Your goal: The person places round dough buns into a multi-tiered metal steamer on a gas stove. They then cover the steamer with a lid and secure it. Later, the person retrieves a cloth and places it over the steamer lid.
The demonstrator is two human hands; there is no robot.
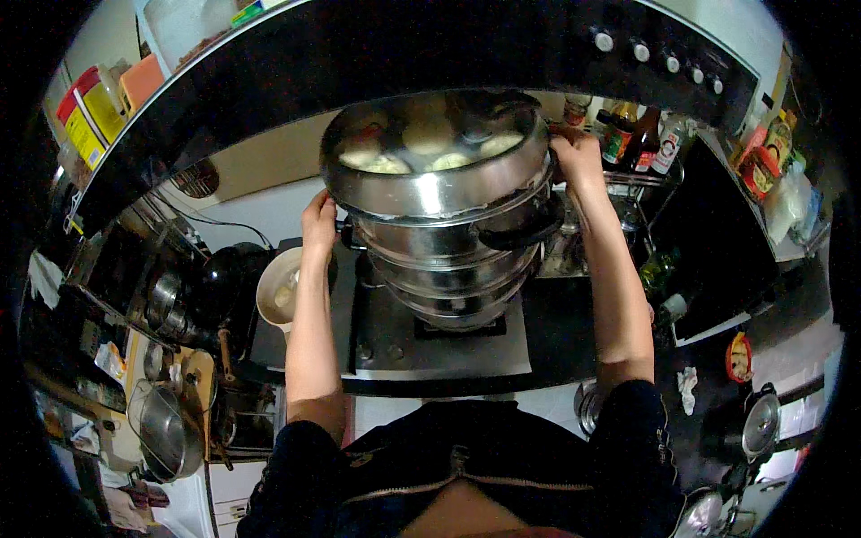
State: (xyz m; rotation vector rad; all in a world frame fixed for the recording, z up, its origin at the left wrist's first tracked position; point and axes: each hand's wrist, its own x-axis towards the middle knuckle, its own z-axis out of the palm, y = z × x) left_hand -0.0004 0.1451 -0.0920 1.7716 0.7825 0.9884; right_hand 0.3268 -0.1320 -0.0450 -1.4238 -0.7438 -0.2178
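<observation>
A tall stack of stainless steel steamer tiers [451, 242] stands over the cooktop [444, 353]. Pale buns or dough pieces [430, 134] lie in the top tier [430, 191]; haze or a clear lid seems to cover them, and I cannot tell which. My left hand [319, 218] grips the left side of the top tier, the handle there largely hidden by my fingers. On the opposite side my right hand [580, 158] is closed around its right side handle. Below, a black handle [521, 232] juts from a lower tier.
A range hood [430, 54] hangs close above the steamer. Left of the stack sits a light-coloured pan [272, 286] with pale pieces inside. Sauce bottles [646, 141] crowd a rack at the right. A colander-like metal bowl [171, 430] is at the lower left.
</observation>
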